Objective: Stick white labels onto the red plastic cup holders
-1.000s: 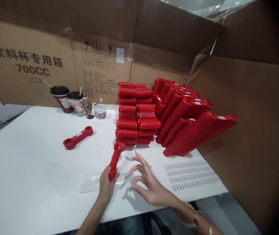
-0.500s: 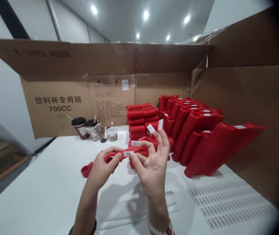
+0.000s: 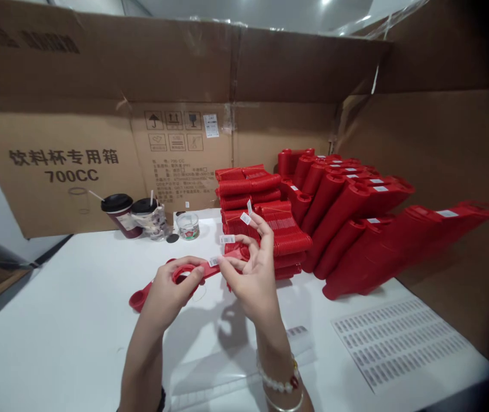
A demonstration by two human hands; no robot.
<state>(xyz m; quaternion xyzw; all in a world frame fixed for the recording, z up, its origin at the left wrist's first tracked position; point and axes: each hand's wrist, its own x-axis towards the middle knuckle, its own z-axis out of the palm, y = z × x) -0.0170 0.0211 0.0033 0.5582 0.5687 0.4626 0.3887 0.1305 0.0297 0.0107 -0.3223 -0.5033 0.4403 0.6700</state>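
My left hand point(image 3: 169, 290) grips one ringed end of a red plastic piece point(image 3: 210, 266), held level above the white table point(image 3: 55, 320). My right hand point(image 3: 248, 276) pinches a small white barcode label point(image 3: 214, 261) against the piece's shaft. More white labels point(image 3: 245, 218) stick to the raised fingertips of that hand. A second red piece point(image 3: 138, 300) lies on the table behind my left hand, mostly hidden by it.
Stacks of red pieces point(image 3: 265, 223) and long leaning nested rows point(image 3: 356, 217) fill the right back. A label sheet point(image 3: 403, 340) lies at the right front. Two lidded cups point(image 3: 118, 212), a small tub point(image 3: 187, 225) and cardboard walls point(image 3: 77, 154) stand behind. Clear film point(image 3: 210, 372) lies near me.
A second ago my left hand held the piece upright and my right hand hovered open over the film. Both hands have since come together on the piece, and a label sits on it.
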